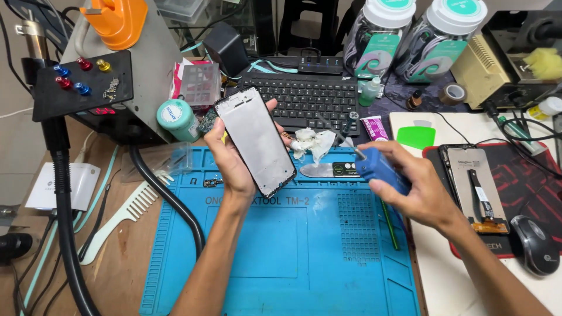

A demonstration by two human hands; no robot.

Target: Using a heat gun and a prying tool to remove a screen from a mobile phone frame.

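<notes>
My left hand (231, 158) holds up a phone frame (256, 140) with a grey metal back plate, tilted over the far edge of the blue work mat (281, 246). My right hand (410, 184) grips a blue-handled tool (377, 167) whose thin metal tip points up and left, a short way right of the phone frame and not touching it. Between the two hands, on the mat, lie a crumpled white tissue (310, 143) and a flat metal pry tool (319, 169).
A black keyboard (307, 99) lies behind the mat. At right a phone screen part (474, 184) rests on a red and black pad, with a mouse (535, 251) beside it. A white comb (126, 213) and a black hose (170, 196) lie left. Jars of cables stand at back.
</notes>
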